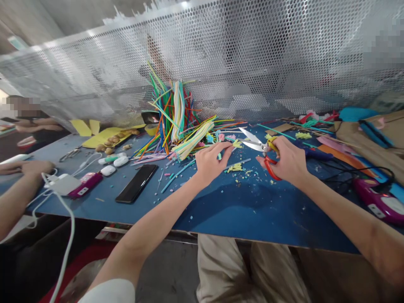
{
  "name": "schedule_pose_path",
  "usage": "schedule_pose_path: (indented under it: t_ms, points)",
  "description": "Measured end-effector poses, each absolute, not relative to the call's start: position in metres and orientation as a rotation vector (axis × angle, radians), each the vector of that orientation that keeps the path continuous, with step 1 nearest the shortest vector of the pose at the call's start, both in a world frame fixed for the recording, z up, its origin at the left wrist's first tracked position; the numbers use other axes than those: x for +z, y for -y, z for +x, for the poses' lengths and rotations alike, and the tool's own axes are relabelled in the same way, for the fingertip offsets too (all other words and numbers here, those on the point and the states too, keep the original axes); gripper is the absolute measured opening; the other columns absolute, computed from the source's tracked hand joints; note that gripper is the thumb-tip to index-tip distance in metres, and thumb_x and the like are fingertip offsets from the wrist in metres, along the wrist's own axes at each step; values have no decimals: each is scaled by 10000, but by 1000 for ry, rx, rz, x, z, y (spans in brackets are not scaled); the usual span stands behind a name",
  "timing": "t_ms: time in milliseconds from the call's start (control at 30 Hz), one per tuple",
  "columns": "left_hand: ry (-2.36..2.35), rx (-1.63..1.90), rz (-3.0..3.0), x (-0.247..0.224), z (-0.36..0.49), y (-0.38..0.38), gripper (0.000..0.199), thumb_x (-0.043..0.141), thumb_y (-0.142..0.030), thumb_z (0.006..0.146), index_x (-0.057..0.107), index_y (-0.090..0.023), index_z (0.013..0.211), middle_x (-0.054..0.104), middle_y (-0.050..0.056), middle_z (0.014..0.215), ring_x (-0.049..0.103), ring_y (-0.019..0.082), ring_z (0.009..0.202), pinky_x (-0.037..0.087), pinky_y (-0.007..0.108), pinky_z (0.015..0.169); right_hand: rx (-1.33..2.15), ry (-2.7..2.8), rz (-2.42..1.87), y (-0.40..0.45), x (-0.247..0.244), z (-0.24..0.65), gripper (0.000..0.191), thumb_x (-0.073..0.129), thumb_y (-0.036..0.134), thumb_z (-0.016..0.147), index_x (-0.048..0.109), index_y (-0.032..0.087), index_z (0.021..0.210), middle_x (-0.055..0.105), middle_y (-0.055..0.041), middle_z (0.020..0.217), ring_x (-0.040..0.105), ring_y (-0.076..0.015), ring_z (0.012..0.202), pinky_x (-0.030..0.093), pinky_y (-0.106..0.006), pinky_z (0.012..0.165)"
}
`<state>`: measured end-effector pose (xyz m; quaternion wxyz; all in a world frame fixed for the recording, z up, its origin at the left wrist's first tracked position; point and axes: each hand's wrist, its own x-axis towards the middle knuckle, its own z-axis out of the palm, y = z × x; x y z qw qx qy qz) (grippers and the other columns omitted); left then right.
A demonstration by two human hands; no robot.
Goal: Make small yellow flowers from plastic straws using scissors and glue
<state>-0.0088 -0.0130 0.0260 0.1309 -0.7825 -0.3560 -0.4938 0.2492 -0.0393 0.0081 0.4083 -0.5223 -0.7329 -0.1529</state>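
Note:
My right hand (288, 162) grips a pair of scissors (252, 142) with red handles. Their blades are spread apart and point left, toward my other hand. Between the closed thumb and fingers of my left hand (212, 162) is a small yellow fuzzy piece (237, 144), close to the blade tips. Under the hands, short yellow cuttings (235, 167) and tiny scraps lie on the blue tabletop (221, 214). Just behind my left hand lies a bundle of pale yellow and white pipe cleaners (194, 141).
Coloured pipe cleaners (178, 111) stand against the perforated metal panel (252, 63). A black phone (136, 184) lies left of my left forearm, near a purple power strip (86, 184). Another purple strip (380, 200) is at right. A co-worker's arm (22, 181) rests at far left.

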Motion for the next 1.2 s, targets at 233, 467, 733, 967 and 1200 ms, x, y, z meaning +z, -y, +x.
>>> schedule_pose_path:
  t_ms: [233, 467, 733, 967, 1200]
  points:
    - [1027, -1472, -2264, 20, -10, 10, 153, 650, -279, 952, 766, -217, 1030, 796, 14, 872, 673, 106, 619, 492, 238, 645, -676, 1929, -1298, 37, 7, 254, 316, 682, 402, 738, 514, 218, 932, 674, -57, 952, 629, -233, 936, 329, -299, 579]
    - [992, -1459, -2274, 20, -10, 11, 131, 651, -226, 923, 768, -220, 980, 795, 1, 857, 709, 122, 679, 501, 230, 673, -683, 1956, -1305, 37, 5, 253, 378, 708, 441, 735, 553, 204, 985, 700, -67, 1034, 626, -238, 991, 352, -307, 616]
    - [959, -1483, -2241, 15, -11, 7, 147, 645, -260, 939, 773, -213, 991, 790, 14, 838, 709, 122, 672, 492, 231, 664, -699, 1930, -1323, 37, 4, 253, 331, 684, 421, 761, 574, 196, 978, 708, -84, 1025, 624, -241, 962, 342, -310, 615]
    - [1008, -1440, -2250, 17, -11, 9, 213, 607, -335, 980, 774, -203, 977, 778, 27, 792, 683, 117, 628, 474, 235, 636, -667, 1884, -1291, 40, 3, 245, 311, 699, 444, 787, 579, 202, 942, 715, -52, 940, 657, -217, 949, 272, -294, 562]
    - [1013, -1436, -2239, 18, -10, 10, 216, 617, -333, 973, 776, -195, 926, 773, 31, 767, 669, 117, 607, 459, 236, 612, -604, 1887, -1277, 42, 3, 243, 286, 701, 436, 788, 564, 207, 893, 702, -34, 873, 661, -205, 881, 258, -281, 555]
